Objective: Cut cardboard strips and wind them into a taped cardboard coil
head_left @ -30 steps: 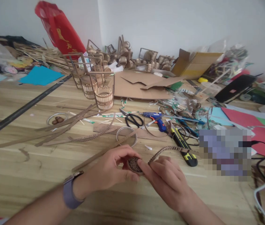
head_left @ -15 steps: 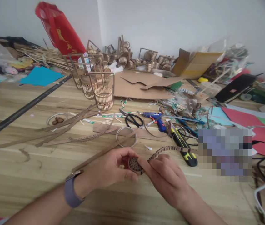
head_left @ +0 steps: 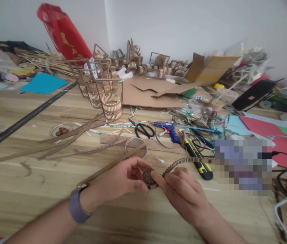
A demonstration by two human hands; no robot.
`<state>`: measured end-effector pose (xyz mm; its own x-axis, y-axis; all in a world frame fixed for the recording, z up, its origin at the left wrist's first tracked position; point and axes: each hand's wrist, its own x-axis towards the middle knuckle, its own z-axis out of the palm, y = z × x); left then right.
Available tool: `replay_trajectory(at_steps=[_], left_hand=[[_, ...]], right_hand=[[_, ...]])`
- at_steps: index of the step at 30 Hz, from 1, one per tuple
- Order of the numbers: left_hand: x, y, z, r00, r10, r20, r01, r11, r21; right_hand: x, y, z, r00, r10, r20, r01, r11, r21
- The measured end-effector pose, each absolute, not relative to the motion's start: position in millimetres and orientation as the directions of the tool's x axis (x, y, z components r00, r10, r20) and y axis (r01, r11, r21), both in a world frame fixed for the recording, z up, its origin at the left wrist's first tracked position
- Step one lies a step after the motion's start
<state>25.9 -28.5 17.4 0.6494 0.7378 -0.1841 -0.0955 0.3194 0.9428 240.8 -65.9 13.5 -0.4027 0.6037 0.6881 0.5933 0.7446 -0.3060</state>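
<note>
Head camera: we are looking down at two bare hands meeting near the middle of the near tabletop (head_left: 44, 193). Our left hand (head_left: 127, 179) is curling half closed, thumb and fingers gripping the left edge of a brown coil (head_left: 148, 177). Our right hand (head_left: 181, 191) is folding more tightly, pinching a corrugated strip (head_left: 181, 162) while its forefinger is pressing on the coil's right side. The coil is sitting between both sets of fingertips (we are not able to tell whether it is touching the wood). The strip is arching far and right, passing by the utility knife (head_left: 199, 161) and running toward a pixelated patch (head_left: 243, 166); its join with the coil is hiding behind the right fingers.

Beyond the hands, a pale ring (head_left: 125, 148), black scissors (head_left: 145, 130) and a blue glue gun (head_left: 167, 128) are lying mid-table, and a slatted bucket (head_left: 111, 107) is standing farther left.

Risks we are flagging: a loosening left grip could let the coil spring open; pressing too hard or off-centre could be pushing its middle out or crushing the ridges; an uneven pull could be skewing the layers; and the strip, lying so close to the knife, could be snagging there.
</note>
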Motion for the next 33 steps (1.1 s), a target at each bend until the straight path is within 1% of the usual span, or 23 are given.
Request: replay_trajectory(at_steps=[2, 4, 6, 9, 12, 15, 17, 18, 20, 22, 24, 26, 27, 29, 33], left_hand=[[27.5, -30.3, 22.6, 0.545, 0.81, -0.215, 0.095, 0.195, 0.976], [29.3, -33.5, 30.5, 0.449, 0.87, -0.202, 0.275, 0.081, 0.958], [30.7, -36.5, 37.1, 0.419, 0.892, -0.173, 0.375, 0.004, 0.927], [31.5, -38.9, 41.1, 0.438, 0.892, -0.108, 0.408, -0.091, 0.909], [31.7, -39.5, 40.1, 0.452, 0.891, -0.036, 0.419, -0.177, 0.891], [31.2, -39.2, 38.3, 0.437, 0.898, 0.054, 0.412, -0.253, 0.875], [29.4, -38.3, 37.5, 0.412, 0.906, 0.1, 0.389, -0.274, 0.88], [28.1, -37.7, 37.3, 0.396, 0.911, 0.112, 0.374, -0.272, 0.887], [25.2, -36.5, 37.3, 0.365, 0.921, 0.132, 0.343, -0.266, 0.901], [23.1, -35.7, 37.6, 0.348, 0.925, 0.155, 0.313, -0.27, 0.911], [22.4, -35.4, 37.8, 0.354, 0.918, 0.181, 0.289, -0.291, 0.912], [22.4, -35.4, 37.3, 0.388, 0.899, 0.204, 0.269, -0.322, 0.908], [22.5, -35.4, 36.7, 0.411, 0.885, 0.217, 0.258, -0.341, 0.904], [22.3, -35.2, 35.1, 0.461, 0.854, 0.242, 0.232, -0.379, 0.896], [21.5, -35.1, 33.0, 0.528, 0.819, 0.226, 0.236, -0.397, 0.887]], right_hand=[[239.6, -61.6, 22.6, -0.475, 0.514, 0.714, 0.585, 0.791, -0.179], [235.5, -59.0, 31.5, -0.546, 0.46, 0.701, 0.575, 0.814, -0.086], [231.2, -58.2, 36.2, -0.585, 0.44, 0.682, 0.579, 0.815, -0.029], [227.4, -58.7, 35.0, -0.6, 0.437, 0.671, 0.577, 0.816, -0.016], [226.5, -59.4, 33.2, -0.589, 0.424, 0.688, 0.57, 0.821, -0.019], [226.3, -60.7, 36.5, -0.604, 0.398, 0.69, 0.563, 0.826, 0.017], [225.8, -62.0, 37.8, -0.629, 0.38, 0.678, 0.538, 0.843, 0.027], [225.3, -62.5, 37.2, -0.629, 0.377, 0.68, 0.524, 0.852, 0.013], [223.6, -62.8, 33.3, -0.57, 0.41, 0.712, 0.522, 0.85, -0.071], [221.2, -61.8, 27.5, -0.43, 0.526, 0.734, 0.569, 0.789, -0.231], [219.0, -60.1, 22.7, -0.289, 0.661, 0.692, 0.575, 0.698, -0.426], [217.7, -58.8, 20.3, -0.195, 0.753, 0.628, 0.498, 0.628, -0.598], [217.4, -58.5, 19.9, -0.18, 0.777, 0.604, 0.448, 0.611, -0.653], [217.4, -58.9, 20.2, -0.192, 0.784, 0.591, 0.373, 0.615, -0.695], [217.7, -60.8, 21.9, -0.189, 0.752, 0.632, 0.373, 0.65, -0.662]])
